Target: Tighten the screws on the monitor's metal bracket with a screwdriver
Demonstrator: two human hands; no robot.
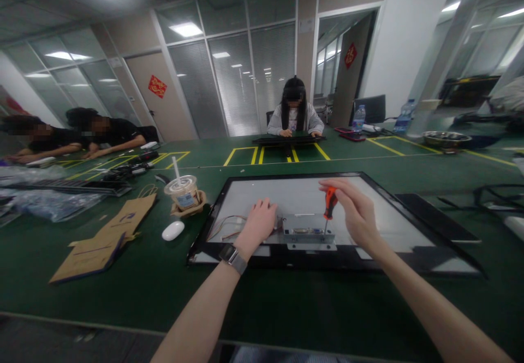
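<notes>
In the head view a flat display panel (254, 188) with a black frame lies back side up on the green table. A metal bracket box (309, 232) with video ports sits near the panel's front edge. My right hand (358, 210) has its fingers round the top of an orange-and-black screwdriver (329, 203). The screwdriver stands nearly upright, its tip at the right part of the box. My left hand (262, 221) lies on the panel at the box's left side, fingers apart and slightly bent. Thin wires (229, 224) run across the panel left of it.
A drink cup (184, 194) in a cardboard holder, a white mouse (173, 231) and a paper bag (110, 232) are left of the panel. A dark flat slab (434, 215) lies right. A person (293, 112) sits opposite; two others sit far left.
</notes>
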